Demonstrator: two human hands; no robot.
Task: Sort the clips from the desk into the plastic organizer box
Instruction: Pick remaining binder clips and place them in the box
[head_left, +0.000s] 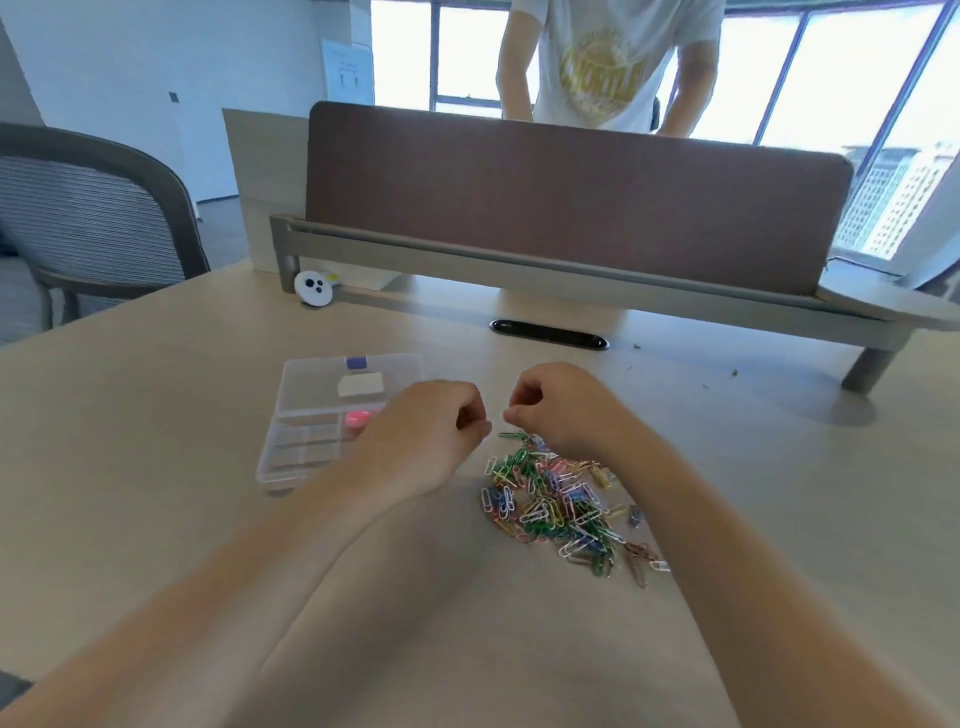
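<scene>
Hands (431, 421) curled above clips (556, 504)

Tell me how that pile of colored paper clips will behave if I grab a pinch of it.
The paper clips lie tangled and overlapping, so a pinch will probably drag linked neighbours along. They look thin and light, so loose ones likely scatter or slide on the smooth desk. Single clips lying flat may be fiddly to lift.

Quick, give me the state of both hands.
Left hand: fingers curled shut, above the desk beside the box; cannot tell if it holds a clip.
Right hand: fingers pinched shut over the clips; contents not visible.
</scene>
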